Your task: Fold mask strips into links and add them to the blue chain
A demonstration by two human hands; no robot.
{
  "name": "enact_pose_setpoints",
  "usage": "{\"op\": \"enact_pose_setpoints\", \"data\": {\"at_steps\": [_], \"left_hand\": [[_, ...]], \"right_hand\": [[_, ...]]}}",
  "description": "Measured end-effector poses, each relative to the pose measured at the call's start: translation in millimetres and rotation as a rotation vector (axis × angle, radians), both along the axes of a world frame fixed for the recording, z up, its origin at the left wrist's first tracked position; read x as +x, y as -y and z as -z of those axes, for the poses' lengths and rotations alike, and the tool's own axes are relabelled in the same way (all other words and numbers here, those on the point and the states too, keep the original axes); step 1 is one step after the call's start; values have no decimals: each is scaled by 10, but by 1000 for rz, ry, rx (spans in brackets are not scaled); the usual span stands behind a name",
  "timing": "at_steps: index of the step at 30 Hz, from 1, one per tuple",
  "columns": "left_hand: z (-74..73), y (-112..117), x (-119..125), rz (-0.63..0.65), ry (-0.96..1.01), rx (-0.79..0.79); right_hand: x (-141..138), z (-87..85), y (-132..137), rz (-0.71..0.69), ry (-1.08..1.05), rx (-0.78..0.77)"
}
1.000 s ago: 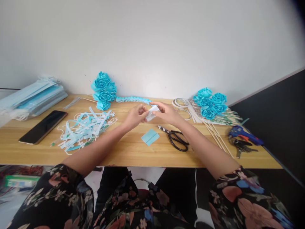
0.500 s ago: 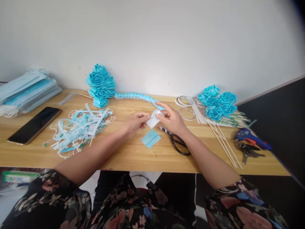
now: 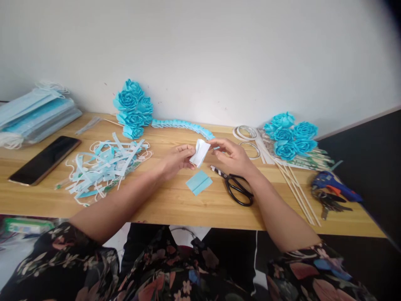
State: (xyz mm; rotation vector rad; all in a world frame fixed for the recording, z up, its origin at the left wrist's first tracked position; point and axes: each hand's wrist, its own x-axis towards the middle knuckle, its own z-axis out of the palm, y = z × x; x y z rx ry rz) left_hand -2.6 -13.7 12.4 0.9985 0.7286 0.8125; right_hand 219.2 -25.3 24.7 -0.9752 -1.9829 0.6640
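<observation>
Two hands on one small thing: left hand and right hand raised just above the table, centre of the frame, meeting on a white piece of thin, soft-looking material. Left fingers closed on its lower left edge in a thumb-and-forefinger pinch. Right fingers lightly curled, tips at its upper right corner, nothing else in that hand.

White piece held clear of the wood, nearly upright and tilted, a little crumpled, with a soft bend down the middle; much the look of a mask's inner layer. Judging by that, mid-fold or mid-separation, hard to tell which from here. Next move, by the look of it: a steady pinch on one side, a gentle pull or press on the other, no tugging on such limp stuff.

Directly below, a light blue folded piece flat on the table, crease across it. Black scissors just right of that, beneath the right wrist. Pile of cut blue and white strips well off to the left.
</observation>
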Motion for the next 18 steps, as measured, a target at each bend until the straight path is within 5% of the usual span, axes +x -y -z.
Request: {"op": "enact_pose_setpoints", "data": {"at_steps": [18], "left_hand": [[-15, 48, 29, 112, -99, 62]], "right_hand": [[-29, 71, -34, -39, 99, 132]]}}
